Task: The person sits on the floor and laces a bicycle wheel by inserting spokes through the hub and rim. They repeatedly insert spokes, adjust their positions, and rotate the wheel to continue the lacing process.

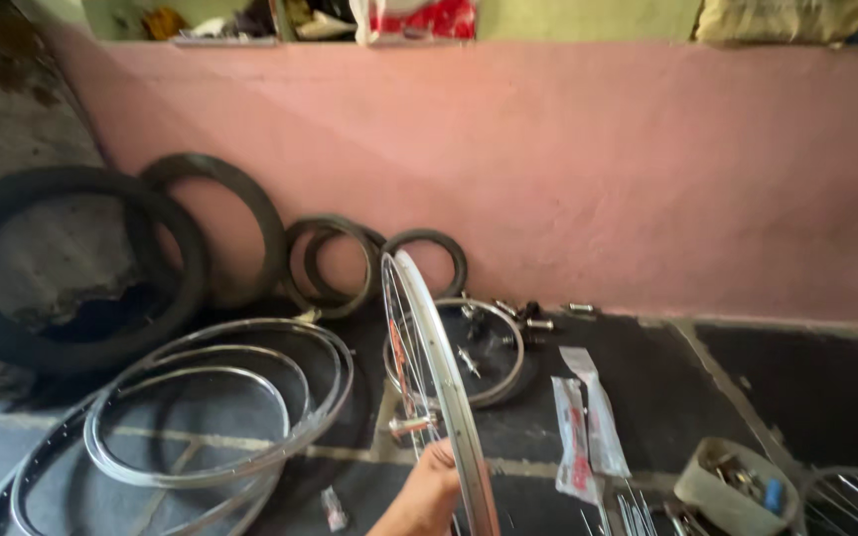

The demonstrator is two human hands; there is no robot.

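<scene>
A spoked bicycle wheel [441, 367] with a silver rim stands upright on edge in the middle of the view, seen almost edge-on, its hub and axle [411, 425] showing on the left side. One hand [427, 493] reaches up from the bottom edge and grips the rim low down; I take it for my left hand, though only the hand and wrist show. My right hand is out of view.
Bare silver rims [220, 407] lie stacked on the dark floor at left. Black tyres [71, 268] lean against the pink wall [598, 169]. A small rim [489, 347] lies behind the wheel, with bolts nearby. Plastic packets [583, 427], loose spokes and a tub of parts [737, 486] sit at right.
</scene>
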